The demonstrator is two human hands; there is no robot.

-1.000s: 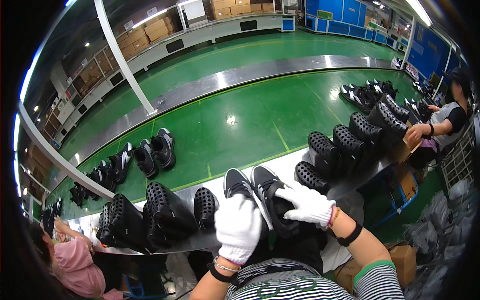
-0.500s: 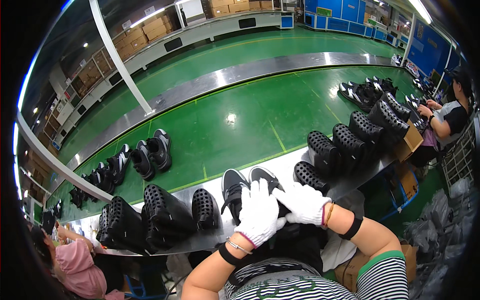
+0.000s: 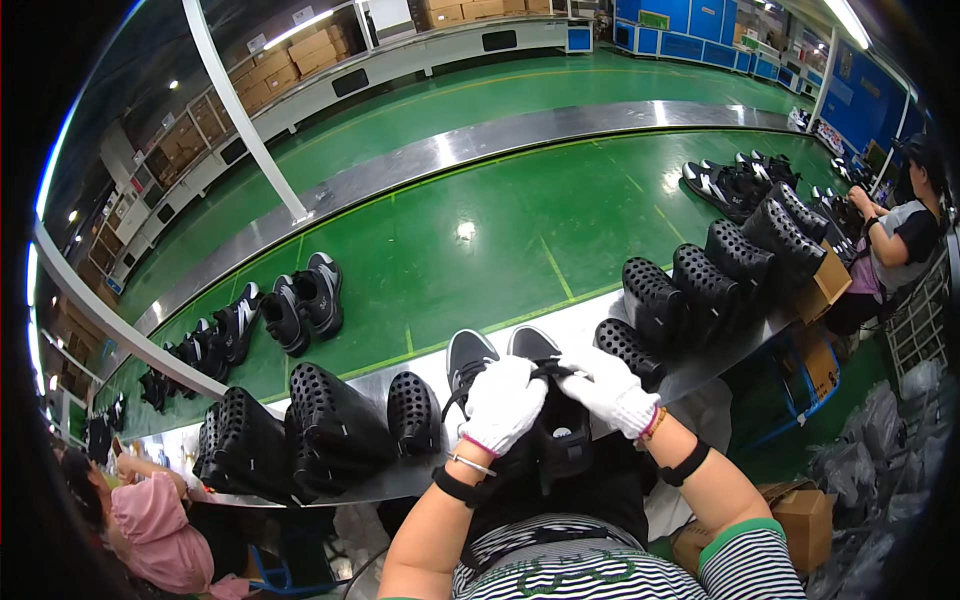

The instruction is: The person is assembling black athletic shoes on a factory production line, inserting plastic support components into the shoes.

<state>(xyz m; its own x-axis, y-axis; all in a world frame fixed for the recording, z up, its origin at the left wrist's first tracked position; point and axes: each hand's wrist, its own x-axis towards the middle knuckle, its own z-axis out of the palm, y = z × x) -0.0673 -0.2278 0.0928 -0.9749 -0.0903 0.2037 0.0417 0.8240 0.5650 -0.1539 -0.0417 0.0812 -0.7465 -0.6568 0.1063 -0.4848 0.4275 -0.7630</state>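
A pair of black sneakers with grey-edged toes lies before me, toes pointing away, at the metal ledge. My left hand (image 3: pixel 506 402), in a white knit glove, is over the inner side of the right sneaker (image 3: pixel 566 445) and covers much of the left sneaker (image 3: pixel 470 352). Also gloved, my right hand (image 3: pixel 612 393) is at the right sneaker's outer side. Between the two hands stretches a black shoelace (image 3: pixel 549 371), with the fingers of both closed on it above the tongue. The fingertips are partly hidden by the gloves and lace.
Black boot-shaped forms with round holes stand on the metal ledge (image 3: pixel 375 385), to the left (image 3: pixel 335 410) and right (image 3: pixel 655 300). More sneakers (image 3: pixel 305 300) sit on the green surface (image 3: pixel 470 270) beyond. One co-worker (image 3: pixel 165 520) is at far left, another (image 3: pixel 900 225) at far right.
My hands were laid flatter over the sneakers; now their fingers are curled in and hold the shoelace. The right sneaker's heel and opening have come into view.
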